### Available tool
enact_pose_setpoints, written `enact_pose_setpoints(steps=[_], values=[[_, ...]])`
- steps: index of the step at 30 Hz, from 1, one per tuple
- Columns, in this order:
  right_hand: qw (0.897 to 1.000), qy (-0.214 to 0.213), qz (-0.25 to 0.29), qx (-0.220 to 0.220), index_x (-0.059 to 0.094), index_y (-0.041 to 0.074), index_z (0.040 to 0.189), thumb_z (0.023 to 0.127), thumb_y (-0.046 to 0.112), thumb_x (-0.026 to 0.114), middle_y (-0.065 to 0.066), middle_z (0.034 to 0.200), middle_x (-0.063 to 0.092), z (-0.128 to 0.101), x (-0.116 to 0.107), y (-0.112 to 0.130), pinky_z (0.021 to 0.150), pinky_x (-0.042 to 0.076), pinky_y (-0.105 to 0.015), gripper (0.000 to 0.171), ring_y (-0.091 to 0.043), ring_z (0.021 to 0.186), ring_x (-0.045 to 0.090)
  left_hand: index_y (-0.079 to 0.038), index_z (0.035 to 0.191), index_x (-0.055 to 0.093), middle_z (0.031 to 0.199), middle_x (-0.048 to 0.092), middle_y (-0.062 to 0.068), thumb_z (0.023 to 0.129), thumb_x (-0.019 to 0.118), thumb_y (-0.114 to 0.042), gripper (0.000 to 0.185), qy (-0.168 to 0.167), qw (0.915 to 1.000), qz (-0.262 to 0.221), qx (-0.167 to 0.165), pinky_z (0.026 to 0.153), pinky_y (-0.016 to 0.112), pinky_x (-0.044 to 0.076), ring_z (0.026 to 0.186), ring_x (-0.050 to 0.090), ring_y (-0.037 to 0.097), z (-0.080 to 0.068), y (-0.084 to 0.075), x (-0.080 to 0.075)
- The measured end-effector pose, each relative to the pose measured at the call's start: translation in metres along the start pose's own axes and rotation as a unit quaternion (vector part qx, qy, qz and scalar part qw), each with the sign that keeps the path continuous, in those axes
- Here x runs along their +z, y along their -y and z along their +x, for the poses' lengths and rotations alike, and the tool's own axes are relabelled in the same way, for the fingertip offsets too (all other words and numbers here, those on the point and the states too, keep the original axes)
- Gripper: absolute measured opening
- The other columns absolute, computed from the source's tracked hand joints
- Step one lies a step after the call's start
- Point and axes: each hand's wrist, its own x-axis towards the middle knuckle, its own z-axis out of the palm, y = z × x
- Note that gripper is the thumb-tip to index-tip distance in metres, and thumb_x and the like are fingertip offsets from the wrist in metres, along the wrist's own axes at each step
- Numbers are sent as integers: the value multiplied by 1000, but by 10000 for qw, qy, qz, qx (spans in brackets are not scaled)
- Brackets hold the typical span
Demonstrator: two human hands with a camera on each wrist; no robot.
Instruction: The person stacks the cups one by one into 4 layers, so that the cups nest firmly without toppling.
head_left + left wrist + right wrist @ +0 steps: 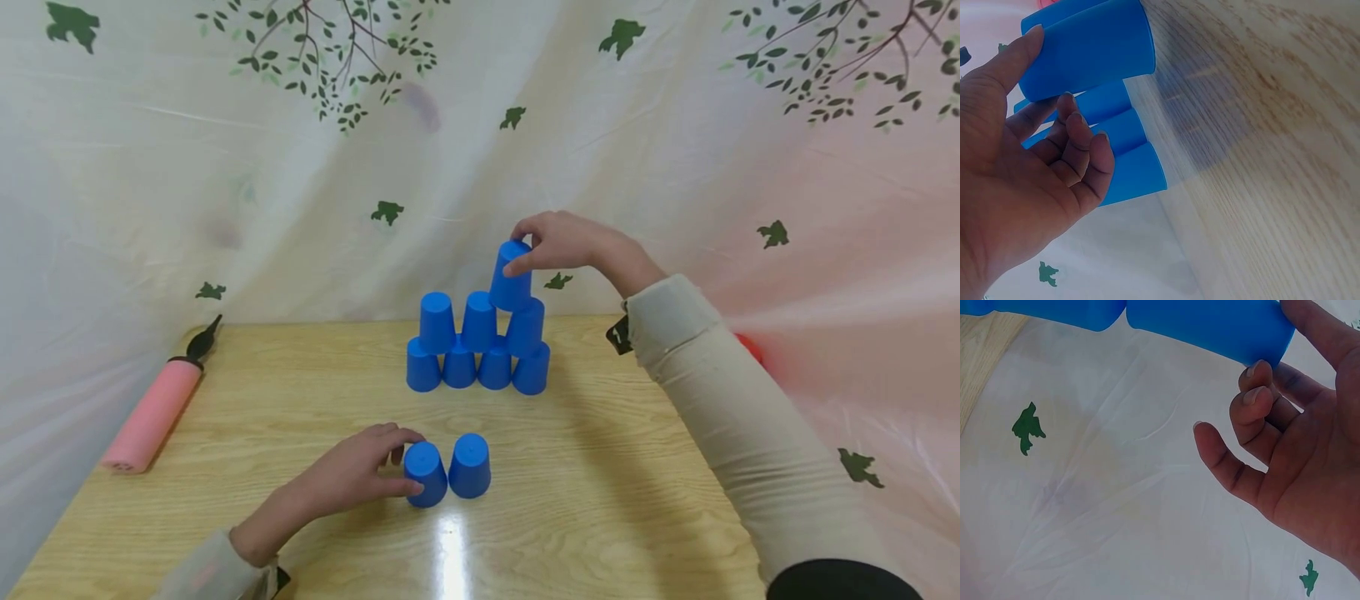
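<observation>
My right hand (pixel 564 242) pinches an upside-down blue cup (pixel 512 290) between thumb and fingers. That cup stands at the right end of the three-cup middle row (pixel 437 323), above the gap between the middle and right cups. Below them is a bottom row of several blue cups (pixel 460 367), also inverted. Nearer to me, the thumb and index finger of my left hand (pixel 351 472) pinch another inverted blue cup (pixel 427 482) on the table. One more blue cup (pixel 471 467) stands just to its right. The left wrist view shows the thumb against the gripped cup (pixel 1094 50).
A pink hand pump (pixel 156 415) with a black nozzle lies at the left of the wooden table (pixel 300 375). Behind the table hangs a pale curtain (pixel 300 200) with a leaf print. Something red (pixel 750 347) shows partly behind the right sleeve.
</observation>
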Motion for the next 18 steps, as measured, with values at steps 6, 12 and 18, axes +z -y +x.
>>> enact_pose_setpoints(steps=[6,12,18], values=[[10000,8,18,-2,46,9,146,92,47,67,-15,140,58,0,0,1,100,51,-52,69,-34,122,59,-23,128,63,99,61,-10,87,74,-50,51,6,10000,-3,37,74,26,48,93,54,11,-1,-1,-1],[10000,37,38,51,45,9,146,92,47,67,-15,141,57,1,-1,1,101,51,-53,70,-34,123,58,-23,128,63,100,61,-11,87,74,-50,51,-5,10000,44,39,75,26,48,93,54,11,0,0,0],[10000,55,-5,54,46,8,146,93,47,66,-16,141,57,3,0,0,101,50,-53,69,-34,124,58,-24,128,62,99,60,-13,87,74,-50,50,-8,10000,56,-33,75,24,48,92,54,10,-1,3,1]])
